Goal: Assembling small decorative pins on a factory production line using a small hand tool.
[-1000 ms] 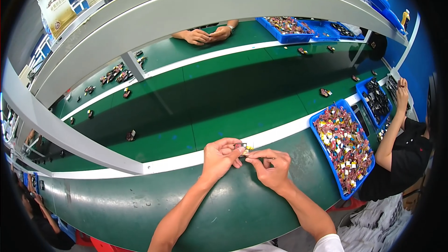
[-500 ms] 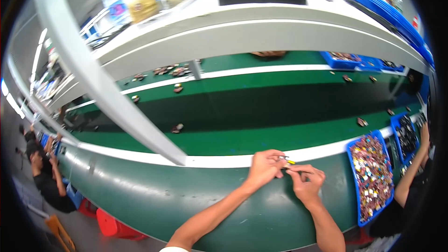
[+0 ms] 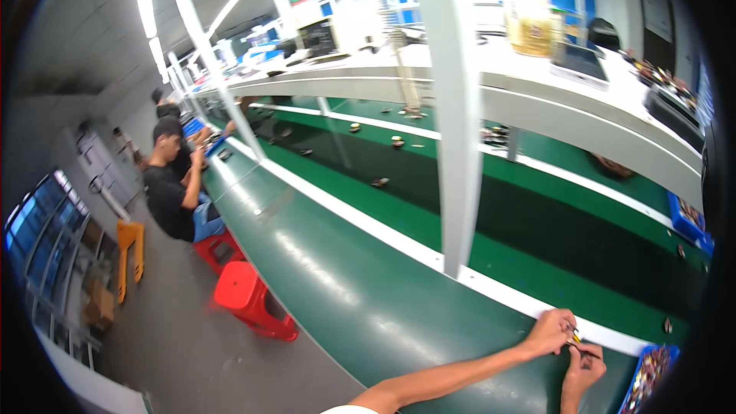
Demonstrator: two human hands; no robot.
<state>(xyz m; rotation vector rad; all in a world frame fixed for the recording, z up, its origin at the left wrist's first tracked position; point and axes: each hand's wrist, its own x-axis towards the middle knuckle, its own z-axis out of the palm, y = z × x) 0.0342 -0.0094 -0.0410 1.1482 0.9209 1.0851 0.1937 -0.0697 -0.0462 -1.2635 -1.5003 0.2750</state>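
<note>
My left hand (image 3: pixel 549 333) is closed, its fingertips pinching a small yellow-and-black part (image 3: pixel 576 336) above the green worktop (image 3: pixel 337 280). Just nearer and to the right, my right hand (image 3: pixel 584 372) is closed too, thumb and fingers meeting at the dark end of the same part. The fingers cover most of it, so its exact kind cannot be made out. Beside my right hand stands a blue bin (image 3: pixel 650 376) full of small multicoloured parts, cut off by the picture's rim.
A conveyor belt (image 3: pixel 529 218) carrying scattered small parts runs beyond the white rail. A white post (image 3: pixel 452 123) rises from that rail under a shelf (image 3: pixel 567 96). To the left, a person in black (image 3: pixel 170 184) sits at the bench, near a red stool (image 3: pixel 244 291) and orange pallet jack (image 3: pixel 129 257).
The view has swung left, showing more of the aisle and seated people. My hands now appear farther toward the lower right, still together at the small part.
</note>
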